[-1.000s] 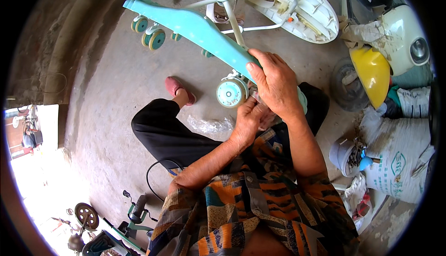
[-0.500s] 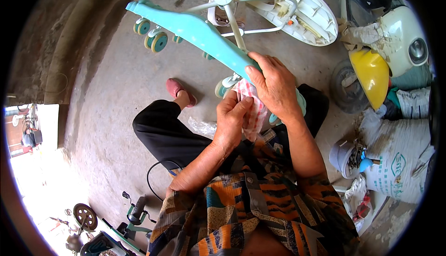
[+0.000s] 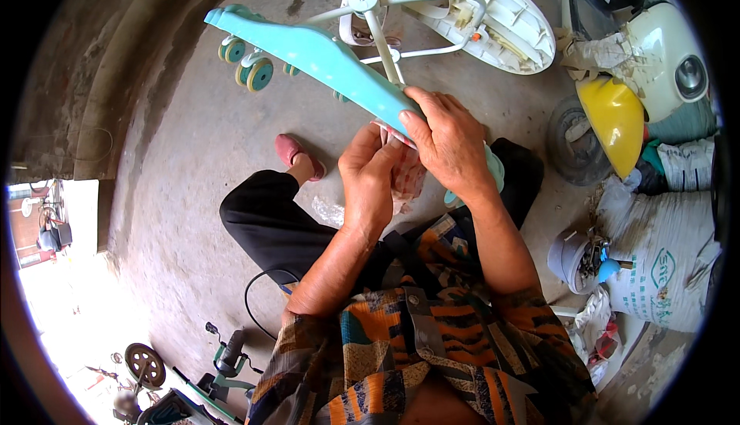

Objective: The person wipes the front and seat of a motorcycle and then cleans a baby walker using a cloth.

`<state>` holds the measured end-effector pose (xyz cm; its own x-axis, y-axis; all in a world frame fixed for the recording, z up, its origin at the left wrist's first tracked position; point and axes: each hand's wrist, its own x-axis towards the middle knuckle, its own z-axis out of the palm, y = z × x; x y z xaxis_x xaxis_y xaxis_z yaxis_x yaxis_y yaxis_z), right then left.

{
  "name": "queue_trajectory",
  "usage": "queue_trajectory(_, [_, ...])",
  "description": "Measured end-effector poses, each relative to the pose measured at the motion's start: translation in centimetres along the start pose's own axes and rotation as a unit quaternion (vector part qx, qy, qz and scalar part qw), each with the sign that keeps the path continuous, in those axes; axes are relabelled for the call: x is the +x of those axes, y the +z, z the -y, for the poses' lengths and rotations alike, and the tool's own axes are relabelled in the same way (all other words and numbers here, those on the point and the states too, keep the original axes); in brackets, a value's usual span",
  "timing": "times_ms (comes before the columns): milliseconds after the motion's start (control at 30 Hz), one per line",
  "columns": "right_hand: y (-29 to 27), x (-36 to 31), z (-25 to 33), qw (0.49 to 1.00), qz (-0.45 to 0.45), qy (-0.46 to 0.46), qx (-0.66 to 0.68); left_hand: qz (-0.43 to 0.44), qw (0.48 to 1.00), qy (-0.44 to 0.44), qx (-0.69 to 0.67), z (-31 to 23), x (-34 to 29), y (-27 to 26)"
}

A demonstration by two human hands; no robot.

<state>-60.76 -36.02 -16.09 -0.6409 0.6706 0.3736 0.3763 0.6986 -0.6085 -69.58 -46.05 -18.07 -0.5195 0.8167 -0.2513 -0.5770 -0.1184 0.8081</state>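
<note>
A curved turquoise base (image 3: pixel 312 48), apparently from a baby walker, slants across the upper middle. Twin caster wheels (image 3: pixel 260 75) hang below it, and white tubes (image 3: pixel 376 33) join it from behind. My right hand (image 3: pixel 451 146) is closed over its near end, thumb on top and fingers over the far side. In my left hand (image 3: pixel 367 178) is a red-and-white checked cloth (image 3: pixel 407 177), pinched and pressed against the base's lower edge beside my right thumb. Part of the cloth is hidden under the base and behind the left fingers.
Beyond the tubes lies a white oval plastic shell (image 3: pixel 520 20). At right are a yellow panel (image 3: pixel 613 120), a tyre (image 3: pixel 576 147), a white bucket (image 3: pixel 569 259) and a white woven sack (image 3: pixel 659 259). Crumpled clear plastic (image 3: pixel 327 210) lies by my left knee.
My left hand has moved up and slightly left, bringing the cloth to the underside of the base edge. The base has shifted slightly left, with my right hand still on it.
</note>
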Motion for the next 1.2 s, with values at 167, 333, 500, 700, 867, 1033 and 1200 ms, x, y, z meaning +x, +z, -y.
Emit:
queue_trajectory(167, [0.2,-0.1,-0.5,0.999,-0.023,-0.019,0.019,-0.022,0.993,-0.016,-0.115,-0.2,-1.2,0.8])
queue_trajectory(333, [-0.3,-0.3,-0.5,0.999,-0.011,0.002,0.039,-0.011,0.995,0.002,-0.095,0.9,-1.2,0.8])
queue_trajectory(500, [-0.5,-0.2,-0.4,0.999,-0.002,0.009,0.030,0.000,0.998,-0.032,-0.046,1.5,-2.2,1.4])
queue_trajectory(700, [-0.5,0.0,-0.4,1.000,-0.003,0.002,0.022,0.037,0.999,0.005,-0.002,3.4,-2.7,1.8])
queue_trajectory(867, [-0.7,0.1,-0.5,1.000,-0.002,0.015,0.023,0.045,0.999,0.007,0.012,4.0,-2.1,1.6])
queue_trajectory(1033, [-0.6,0.2,-0.4,1.000,0.002,0.025,0.018,0.062,0.998,0.030,-0.002,4.6,-2.1,1.4])
queue_trajectory(1200, [-0.6,0.0,-0.2,1.000,0.006,0.018,0.014,0.092,0.996,-0.001,-0.003,5.9,-2.7,1.3])
